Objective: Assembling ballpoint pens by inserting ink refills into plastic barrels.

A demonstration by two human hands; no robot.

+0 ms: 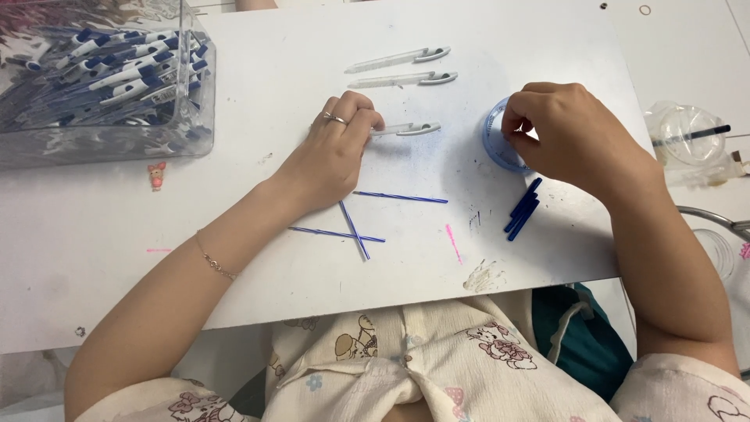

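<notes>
My left hand (pixel 332 152) rests on the white table (pixel 258 258), its fingertips on the end of a clear pen barrel with a grey clip (pixel 406 129). Two more such barrels (pixel 402 57) (pixel 406 79) lie in a row above it. My right hand (pixel 566 129) reaches with pinched fingers into a small round blue container (pixel 494 141); what the fingers hold is hidden. Three thin blue refills (pixel 400 197) (pixel 354 230) (pixel 336 234) lie below my left hand, two of them crossed. A few dark blue pen parts (pixel 523 209) lie below my right hand.
A clear plastic box (pixel 109 137) full of blue-and-white pens stands at the top left, with a tiny pink figure (pixel 157 175) in front of it. Clear plastic cups and lids (pixel 691 137) sit off the table's right edge. Pink and blue ink marks spot the table.
</notes>
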